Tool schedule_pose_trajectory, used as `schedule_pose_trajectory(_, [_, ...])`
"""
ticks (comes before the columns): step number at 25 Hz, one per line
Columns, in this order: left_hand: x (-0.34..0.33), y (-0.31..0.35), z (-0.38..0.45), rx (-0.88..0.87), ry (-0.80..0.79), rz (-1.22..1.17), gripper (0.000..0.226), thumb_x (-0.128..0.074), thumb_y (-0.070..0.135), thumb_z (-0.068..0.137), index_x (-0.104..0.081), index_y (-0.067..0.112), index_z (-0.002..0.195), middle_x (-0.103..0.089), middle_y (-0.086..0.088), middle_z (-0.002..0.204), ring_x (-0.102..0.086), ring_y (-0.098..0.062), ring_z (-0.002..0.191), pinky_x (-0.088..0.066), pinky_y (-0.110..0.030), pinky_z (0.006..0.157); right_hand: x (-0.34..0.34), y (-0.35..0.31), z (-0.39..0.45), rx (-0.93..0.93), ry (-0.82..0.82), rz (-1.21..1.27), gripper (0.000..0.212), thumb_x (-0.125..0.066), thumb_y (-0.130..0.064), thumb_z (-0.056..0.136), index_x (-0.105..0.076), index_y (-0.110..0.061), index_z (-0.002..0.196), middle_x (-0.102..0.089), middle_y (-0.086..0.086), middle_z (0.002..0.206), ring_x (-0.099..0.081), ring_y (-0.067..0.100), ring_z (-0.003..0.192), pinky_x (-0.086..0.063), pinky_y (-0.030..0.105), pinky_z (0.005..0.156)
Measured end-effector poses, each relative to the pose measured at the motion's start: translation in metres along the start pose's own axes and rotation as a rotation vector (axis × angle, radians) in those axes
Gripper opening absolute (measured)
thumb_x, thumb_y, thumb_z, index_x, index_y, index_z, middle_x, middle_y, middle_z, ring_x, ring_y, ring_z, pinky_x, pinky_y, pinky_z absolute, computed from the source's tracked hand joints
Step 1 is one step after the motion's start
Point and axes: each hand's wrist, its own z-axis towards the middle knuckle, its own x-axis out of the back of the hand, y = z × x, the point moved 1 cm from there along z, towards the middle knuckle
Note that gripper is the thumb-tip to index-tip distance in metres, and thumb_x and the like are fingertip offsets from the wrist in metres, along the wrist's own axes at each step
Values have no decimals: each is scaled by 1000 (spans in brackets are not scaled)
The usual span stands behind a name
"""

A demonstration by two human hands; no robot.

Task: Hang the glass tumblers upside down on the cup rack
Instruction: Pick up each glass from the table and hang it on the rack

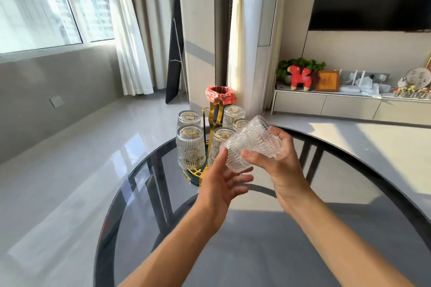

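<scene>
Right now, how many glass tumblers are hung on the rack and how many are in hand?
Tumblers hung upside down on the gold cup rack: 5
Tumbler held tilted in the right hand, left hand touching it: 1
Total: 6

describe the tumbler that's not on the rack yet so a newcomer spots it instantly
On the round dark glass table, find the gold cup rack with upside-down tumblers. Just right of it, the right hand grips an embossed glass tumbler. It alone is tilted in the air, not hung.
</scene>
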Motion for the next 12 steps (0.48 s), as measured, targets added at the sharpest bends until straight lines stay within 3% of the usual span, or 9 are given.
schedule_pose_trajectory(3, [7,31,-13,-18,19,-78,62,-66,51,71,-65,12,119,-76,-12,90,-73,-21,74,-57,-28,62,-27,-11,0,-6,-79,26,86,-91,-25,51,-47,-25,125,-68,2,117,-68,12,103,-54,27,83])
schedule_pose_trajectory(8, [26,111,1,-271,45,-88,44,-69,41,72,-66,14,107,-71,-8,90,-67,-19,74,-58,-28,69,-71,-30,23,17,-192,-90,81,-77,-58,62,-45,-32,132,-66,-10,121,-65,7,105,-54,34,83])
schedule_pose_trajectory(10, [37,147,18,-382,146,-37,38,-72,35,75,-65,13,106,-70,-7,90,-67,-20,75,-59,-28,69,-81,-27,45,117,-134,-331,60,-57,-64,80,-47,-35,132,-60,-15,128,-60,9,110,-48,44,96])
schedule_pose_trajectory(12, [47,173,38,-491,259,87,46,-74,31,79,-61,9,118,-69,-7,92,-69,-17,72,-57,-27,68,-87,-19,70,304,-152,-833,47,-41,-50,96,-44,-29,138,-49,-6,144,-49,19,125,-38,45,105])
